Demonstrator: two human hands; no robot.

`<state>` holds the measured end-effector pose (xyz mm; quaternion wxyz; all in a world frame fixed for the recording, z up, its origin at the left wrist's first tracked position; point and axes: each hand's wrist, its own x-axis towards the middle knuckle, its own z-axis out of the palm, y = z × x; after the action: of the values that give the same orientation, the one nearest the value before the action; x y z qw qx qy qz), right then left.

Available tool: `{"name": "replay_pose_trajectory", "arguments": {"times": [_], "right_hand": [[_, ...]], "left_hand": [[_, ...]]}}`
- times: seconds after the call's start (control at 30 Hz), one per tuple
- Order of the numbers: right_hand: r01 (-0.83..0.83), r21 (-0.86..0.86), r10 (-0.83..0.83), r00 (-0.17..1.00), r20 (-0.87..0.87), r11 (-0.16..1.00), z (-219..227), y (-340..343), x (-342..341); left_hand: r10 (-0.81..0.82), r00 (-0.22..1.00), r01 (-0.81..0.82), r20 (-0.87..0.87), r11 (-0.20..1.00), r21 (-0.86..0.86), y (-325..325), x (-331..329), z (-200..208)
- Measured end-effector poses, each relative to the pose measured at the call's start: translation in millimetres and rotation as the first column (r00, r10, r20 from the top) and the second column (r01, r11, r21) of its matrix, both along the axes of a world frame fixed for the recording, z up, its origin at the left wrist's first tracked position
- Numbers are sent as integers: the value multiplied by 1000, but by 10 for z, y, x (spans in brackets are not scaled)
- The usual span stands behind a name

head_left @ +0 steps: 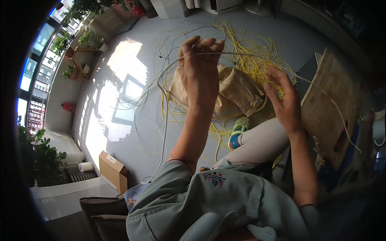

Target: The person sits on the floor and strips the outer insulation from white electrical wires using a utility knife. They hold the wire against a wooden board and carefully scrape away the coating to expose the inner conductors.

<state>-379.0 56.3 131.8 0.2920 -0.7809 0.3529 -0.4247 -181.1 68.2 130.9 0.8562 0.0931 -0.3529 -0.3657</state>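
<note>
A long white cable (164, 132) rises from beside the chair at lower left. It curves over to my left hand (199, 74), which is raised in the middle with its fingers curled round it. From there the cable arches right and its free end hangs over the wooden board. My right hand (284, 100) is raised just below that stretch of cable, fingers bent and apart, with nothing visible in it. Beyond my hands, a crumpled brown sack (237, 90) lies on the floor beside a tangled heap of yellow wire (257, 66).
At right stands a wooden board (327, 92) bearing a red-handled tool (340, 140) and wire scraps. A cardboard box (112, 170), a white roll (85, 167) and a dark chair (100, 207) are at lower left. Potted plants (70, 72) line the window side. Loose wires spread across the grey floor.
</note>
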Motion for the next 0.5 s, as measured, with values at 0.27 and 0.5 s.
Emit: {"name": "replay_pose_trajectory", "arguments": {"times": [0.27,0.5], "right_hand": [[-383,532,-226,610,759,755,-215,15,-143],[-124,452,-294,604,741,883,-244,-261,-604]], "left_hand": [[-362,905,394,-222,911,120,-59,-981,-365],[-54,350,-125,935,987,103,589,-1155,-128]]}}
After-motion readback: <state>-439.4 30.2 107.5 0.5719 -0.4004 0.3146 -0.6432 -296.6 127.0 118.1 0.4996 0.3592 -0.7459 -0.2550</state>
